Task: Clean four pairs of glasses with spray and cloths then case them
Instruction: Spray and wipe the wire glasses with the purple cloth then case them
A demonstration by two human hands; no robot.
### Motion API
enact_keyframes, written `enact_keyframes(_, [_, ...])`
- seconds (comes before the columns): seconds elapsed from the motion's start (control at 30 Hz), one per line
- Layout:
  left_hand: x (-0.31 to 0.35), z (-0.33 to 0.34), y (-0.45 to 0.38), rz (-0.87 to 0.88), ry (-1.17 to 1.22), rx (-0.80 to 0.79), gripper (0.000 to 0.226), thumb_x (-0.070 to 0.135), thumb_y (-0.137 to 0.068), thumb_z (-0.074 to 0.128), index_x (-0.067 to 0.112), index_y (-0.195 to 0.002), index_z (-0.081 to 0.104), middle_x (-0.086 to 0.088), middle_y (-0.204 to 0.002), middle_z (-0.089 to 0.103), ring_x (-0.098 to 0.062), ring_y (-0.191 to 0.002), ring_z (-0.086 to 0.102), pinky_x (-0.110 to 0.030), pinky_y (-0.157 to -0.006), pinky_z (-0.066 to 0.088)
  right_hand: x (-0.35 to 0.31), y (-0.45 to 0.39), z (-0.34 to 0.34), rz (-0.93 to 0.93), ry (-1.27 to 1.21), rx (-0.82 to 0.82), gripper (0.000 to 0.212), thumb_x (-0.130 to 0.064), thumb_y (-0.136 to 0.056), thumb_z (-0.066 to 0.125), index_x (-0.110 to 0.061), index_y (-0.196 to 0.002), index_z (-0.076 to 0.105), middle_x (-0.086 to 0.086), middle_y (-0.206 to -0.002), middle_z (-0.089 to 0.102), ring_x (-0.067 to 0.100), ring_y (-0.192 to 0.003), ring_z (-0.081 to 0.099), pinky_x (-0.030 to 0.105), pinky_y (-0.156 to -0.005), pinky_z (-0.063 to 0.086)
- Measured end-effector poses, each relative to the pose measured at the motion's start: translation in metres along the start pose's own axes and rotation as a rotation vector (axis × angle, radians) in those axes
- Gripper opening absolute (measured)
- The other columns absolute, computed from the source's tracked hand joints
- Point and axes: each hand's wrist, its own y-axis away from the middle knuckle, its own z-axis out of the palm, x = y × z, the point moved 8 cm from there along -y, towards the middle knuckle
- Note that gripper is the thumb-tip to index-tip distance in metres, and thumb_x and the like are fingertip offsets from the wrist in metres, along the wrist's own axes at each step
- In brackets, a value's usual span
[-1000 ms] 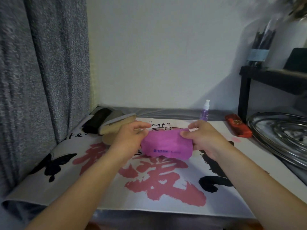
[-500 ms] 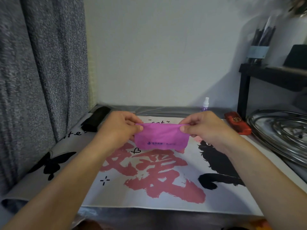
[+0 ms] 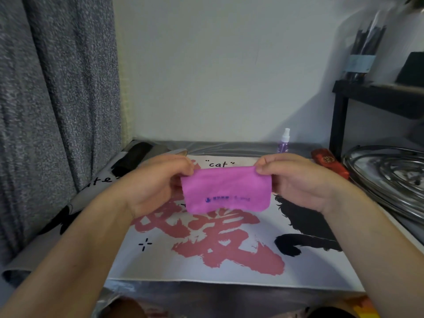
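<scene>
Above the printed mat (image 3: pixel 206 267), left hand (image 3: pixel 158 180) and right hand (image 3: pixel 298 180) pinch the pink cloth (image 3: pixel 226 189) by its top corners, now lifted higher and stretched flatter than before.

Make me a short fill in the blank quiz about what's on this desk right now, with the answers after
1. Both hands, left hand and right hand, pinch a ____ cloth by its top corners.
2. The word printed on the mat above the cloth is ____.
3. The spray bottle stands ____ the right hand, near the wall.

Answers: pink; cat; behind
</scene>
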Motion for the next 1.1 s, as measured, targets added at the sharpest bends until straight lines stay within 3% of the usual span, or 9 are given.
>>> enact_keyframes(0.1, [-0.02,0.012,-0.007,-0.111,0.233,-0.078,0.013,0.014,-0.083,0.057,0.019,-0.093,0.052,-0.007,-0.092,0.052,-0.018,-0.08,0.056,-0.037,-0.073,0.045,0.025,-0.006,0.007,0.133,-0.202,-0.028,0.023,-0.01,-0.1,0.052,-0.009,-0.084,0.069,0.01,-0.088,0.063,0.025,-0.084,0.061,0.033,-0.068,0.056])
enact_keyframes(0.23, [-0.054,0.011,-0.015,-0.256,0.244,-0.017,0.014,0.017,-0.102,0.044,0.013,-0.107,0.056,-0.01,-0.088,0.066,-0.024,-0.077,0.067,-0.039,-0.063,0.059,0.064,-0.016,0.003,0.255,-0.151,0.047,0.032,-0.013,-0.103,0.051,0.005,-0.128,0.061,0.013,-0.092,0.07,0.025,-0.081,0.069,0.037,-0.067,0.06])
enact_keyframes(0.33, [-0.072,0.005,-0.015,-0.322,0.189,0.022,0.029,0.02,-0.105,0.045,0.004,-0.127,0.054,-0.017,-0.102,0.066,-0.029,-0.085,0.07,-0.046,-0.076,0.06,0.075,-0.015,0.002,0.278,-0.128,0.047,0.036,-0.01,-0.1,0.058,0.006,-0.132,0.057,0.015,-0.1,0.073,0.026,-0.085,0.072,0.036,-0.068,0.061])
enact_keyframes(0.43, [-0.071,-0.004,-0.016,-0.271,0.165,0.07,0.028,0.001,-0.098,0.056,0.003,-0.126,0.054,-0.02,-0.113,0.068,-0.029,-0.087,0.073,-0.043,-0.075,0.063,0.074,-0.017,-0.002,0.232,-0.127,0.065,0.038,0.004,-0.094,0.063,-0.004,-0.13,0.058,0.02,-0.115,0.073,0.03,-0.094,0.074,0.035,-0.071,0.062])
enact_keyframes(0.57, [-0.06,-0.006,-0.014,-0.149,0.098,0.086,0.066,-0.022,-0.088,0.054,0.025,-0.133,0.059,-0.021,-0.116,0.071,-0.029,-0.099,0.074,-0.036,-0.077,0.062,0.058,-0.016,-0.006,0.079,0.024,0.182,0.043,0.013,-0.094,0.057,-0.017,-0.126,0.06,0.021,-0.113,0.073,0.035,-0.101,0.073,0.043,-0.075,0.063])
enact_keyframes(0.77, [-0.037,-0.009,-0.01,0.094,-0.11,0.179,0.082,-0.02,-0.09,0.057,0.04,-0.143,0.047,-0.017,-0.104,0.076,-0.034,-0.102,0.071,-0.061,-0.104,0.044,0.033,-0.009,-0.007,-0.175,0.149,0.258,0.055,0.007,-0.093,0.064,-0.028,-0.134,0.053,0.005,-0.109,0.077,0.027,-0.1,0.073,0.049,-0.084,0.061])
enact_keyframes(0.87, [-0.037,-0.009,-0.012,0.087,0.016,0.149,0.081,-0.021,-0.089,0.056,0.032,-0.149,0.043,-0.021,-0.107,0.075,-0.028,-0.098,0.071,-0.048,-0.094,0.056,0.029,-0.007,-0.011,-0.195,0.121,0.227,0.069,0.006,-0.09,0.069,-0.031,-0.144,0.046,0.005,-0.112,0.076,0.021,-0.103,0.073,0.038,-0.086,0.06])
enact_keyframes(1.0, [-0.039,-0.011,-0.012,0.074,-0.054,0.19,0.087,-0.02,-0.086,0.062,0.041,-0.146,0.046,-0.008,-0.143,0.057,-0.017,-0.115,0.065,-0.032,-0.086,0.058,0.027,-0.004,-0.015,-0.197,0.297,0.311,0.081,0.003,-0.089,0.072,-0.042,-0.148,0.041,-0.012,-0.144,0.05,0.013,-0.093,0.075,0.024,-0.082,0.055])
enact_keyframes(1.1, [-0.027,-0.007,-0.008,0.197,-0.326,0.284,0.084,-0.013,-0.09,0.063,0.05,-0.143,0.048,0.013,-0.143,0.051,0.0,-0.073,0.064,-0.019,-0.061,0.052,0.023,-0.005,-0.006,-0.268,0.393,0.308,0.062,0.006,-0.089,0.07,-0.033,-0.135,0.059,-0.018,-0.146,0.046,0.01,-0.098,0.072,0.021,-0.085,0.056])
